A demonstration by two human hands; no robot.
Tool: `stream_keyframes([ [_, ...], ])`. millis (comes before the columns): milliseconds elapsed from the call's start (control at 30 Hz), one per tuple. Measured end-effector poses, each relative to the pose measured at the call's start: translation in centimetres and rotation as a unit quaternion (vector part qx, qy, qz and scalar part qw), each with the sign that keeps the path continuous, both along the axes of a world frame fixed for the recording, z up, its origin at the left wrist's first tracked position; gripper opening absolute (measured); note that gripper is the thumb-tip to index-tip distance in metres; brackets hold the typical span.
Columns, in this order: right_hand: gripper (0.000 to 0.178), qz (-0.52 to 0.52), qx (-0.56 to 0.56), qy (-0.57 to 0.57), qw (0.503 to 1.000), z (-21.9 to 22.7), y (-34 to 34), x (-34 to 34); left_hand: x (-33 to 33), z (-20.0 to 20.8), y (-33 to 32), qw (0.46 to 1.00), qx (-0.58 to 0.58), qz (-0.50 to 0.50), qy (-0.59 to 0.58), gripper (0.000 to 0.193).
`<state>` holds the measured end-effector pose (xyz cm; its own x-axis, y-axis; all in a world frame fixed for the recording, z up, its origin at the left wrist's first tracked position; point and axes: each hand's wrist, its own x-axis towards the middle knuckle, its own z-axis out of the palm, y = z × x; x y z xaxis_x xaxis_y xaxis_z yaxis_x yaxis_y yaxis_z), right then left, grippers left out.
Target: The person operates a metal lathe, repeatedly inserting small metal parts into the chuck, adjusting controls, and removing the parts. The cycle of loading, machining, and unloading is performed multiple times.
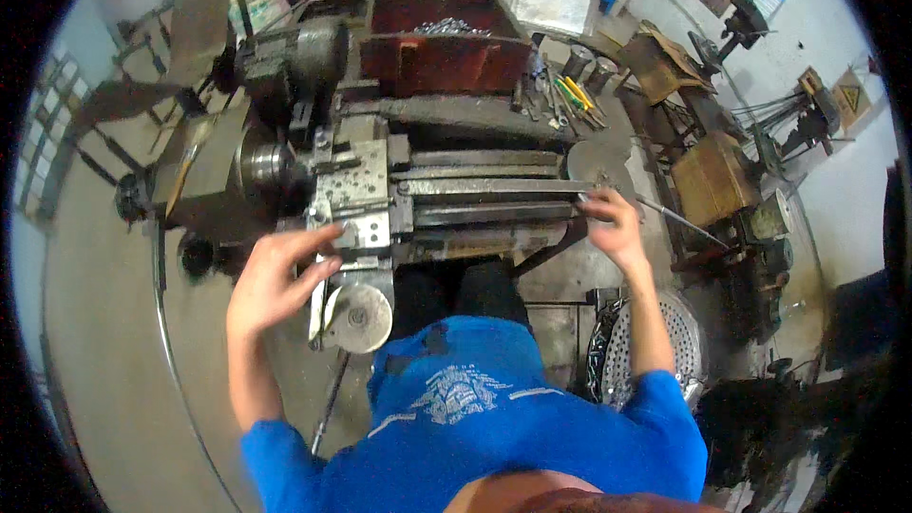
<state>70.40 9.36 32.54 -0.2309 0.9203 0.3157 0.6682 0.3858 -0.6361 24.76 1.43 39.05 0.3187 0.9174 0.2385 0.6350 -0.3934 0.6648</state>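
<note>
A small metal lathe lies across in front of me, with a cylindrical chuck [266, 166] at its left. Beside the chuck sits a pale carriage plate [372, 176] dotted with holes. My left hand [280, 275] is at the plate's near left edge, thumb and fingers apart, with nothing visible between them. Just below it is a round pale handwheel [359, 317]. Long parallel bed rails [494, 187] run right from the plate. At their right end my right hand [616, 225] has its fingers bent close together; what they hold, if anything, is too small to make out.
Behind the rails stands a dark red bin [446, 66] with small metal parts [446, 28]. Tools with yellow handles [575, 93] lie right of it. A perforated round basket [655, 347] stands at my lower right. A thin rod [684, 221] sticks out rightward past my right hand.
</note>
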Motion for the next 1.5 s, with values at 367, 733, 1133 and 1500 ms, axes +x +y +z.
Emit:
stream_keyframes([
  [367,0.043,0.424,0.096,0.138,0.89,5.4,0.3,-22.4,1.8,-1.9,-0.2,0.936,-0.119,0.04,-0.328,0.023],
  [733,0.04,0.436,0.135,0.045,0.889,6.1,-0.2,-25.7,2.8,-3.5,1.8,0.924,-0.063,0.078,-0.368,0.026],
  [1133,0.036,0.471,0.09,-0.004,0.878,5.8,1.7,-28.7,-0.7,-4.2,1.5,0.956,-0.081,0.14,-0.245,0.025],
  [1500,0.032,0.367,0.169,-0.299,0.865,1.7,11.6,-39.5,-16.9,-3.1,-10.6,0.888,0.012,0.43,-0.161,0.03],
])
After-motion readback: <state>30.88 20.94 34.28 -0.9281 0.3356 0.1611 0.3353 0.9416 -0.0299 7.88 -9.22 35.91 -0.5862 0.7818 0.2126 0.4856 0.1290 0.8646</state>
